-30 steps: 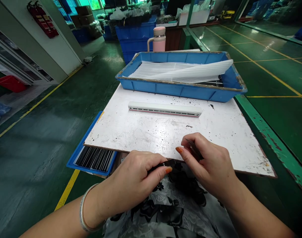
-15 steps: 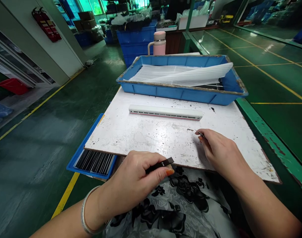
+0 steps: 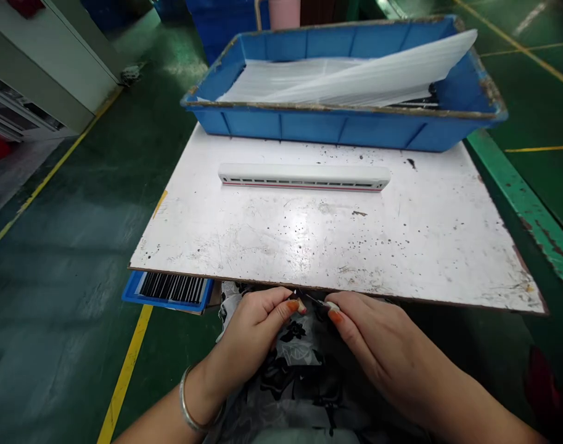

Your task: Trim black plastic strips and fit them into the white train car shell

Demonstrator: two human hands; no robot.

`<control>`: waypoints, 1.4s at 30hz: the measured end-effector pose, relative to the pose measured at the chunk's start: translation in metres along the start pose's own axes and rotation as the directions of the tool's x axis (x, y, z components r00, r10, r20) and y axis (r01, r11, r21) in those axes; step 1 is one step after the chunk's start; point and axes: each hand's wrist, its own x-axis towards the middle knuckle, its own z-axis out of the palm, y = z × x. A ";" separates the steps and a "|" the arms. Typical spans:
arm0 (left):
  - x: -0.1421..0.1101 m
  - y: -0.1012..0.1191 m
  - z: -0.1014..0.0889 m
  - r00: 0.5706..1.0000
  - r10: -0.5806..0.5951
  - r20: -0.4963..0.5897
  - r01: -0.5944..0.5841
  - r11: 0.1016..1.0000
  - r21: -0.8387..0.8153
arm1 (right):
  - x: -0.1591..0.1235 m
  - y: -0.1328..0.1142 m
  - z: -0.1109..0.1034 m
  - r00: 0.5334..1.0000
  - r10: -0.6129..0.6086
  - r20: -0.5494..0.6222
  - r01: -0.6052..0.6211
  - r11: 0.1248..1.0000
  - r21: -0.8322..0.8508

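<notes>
My left hand (image 3: 256,324), with a bracelet on the wrist, is closed over my lap just below the table's front edge. Thumb and forefinger pinch a black strip (image 3: 296,296), mostly hidden by the fingers. Facing it, my right hand (image 3: 378,333) is closed around a thin, dark, pointed tool (image 3: 315,301), whose exact kind I cannot make out. The tool's tip is close to the strip; whether they touch I cannot tell. Beyond both hands, a white model train car body (image 3: 304,177) with a red stripe and window openings lies lengthwise on the white table (image 3: 263,240).
A blue bin (image 3: 309,126) holding white foam sheets (image 3: 355,80) and dark parts stands on the table's far side. Below the table's left front corner, a blue tray (image 3: 165,302) holds rows of black strips. A pink mug (image 3: 285,13) is behind the bin.
My view has tipped downward. The right hand came off the table, down and left, to meet the left hand. My left hand has turned, so less of the black strip shows.
</notes>
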 end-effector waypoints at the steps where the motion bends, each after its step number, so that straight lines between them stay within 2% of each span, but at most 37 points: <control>1: 0.002 -0.002 0.000 1.000 -0.016 -0.001 0.016 1.000 -0.021 | 0.001 0.002 0.004 1.000 0.022 0.020 -0.023 0.999 0.046; 4: 0.007 -0.006 -0.001 0.999 -0.035 0.013 0.036 0.996 -0.077 | 0.005 0.008 0.016 0.996 0.080 0.029 -0.083 0.980 0.180; 8: 0.012 -0.012 -0.004 0.994 -0.089 0.069 0.098 0.986 -0.138 | 0.011 0.015 0.028 0.994 0.100 0.036 -0.106 0.939 0.327; 12: 0.014 -0.018 -0.006 0.982 -0.155 0.110 0.176 0.960 -0.216 | 0.014 0.016 0.030 0.992 0.105 0.065 -0.122 0.921 0.369; 16: 0.015 -0.019 -0.008 0.971 -0.194 0.138 0.224 0.943 -0.248 | 0.015 0.017 0.026 0.991 0.106 0.086 -0.129 0.933 0.336; 25: 0.016 -0.014 -0.012 0.968 -0.203 0.148 0.235 0.940 -0.248 | 0.016 0.015 0.025 0.991 0.096 0.097 -0.115 0.971 0.208; 34: 0.019 -0.025 -0.014 0.980 -0.144 0.137 0.176 0.948 -0.264 | 0.015 0.011 0.028 0.997 0.062 0.037 -0.066 0.993 0.096; 42: 0.019 -0.026 -0.012 0.985 -0.128 0.113 0.155 0.950 -0.272 | 0.016 0.010 0.031 0.997 0.071 0.007 -0.071 0.996 0.048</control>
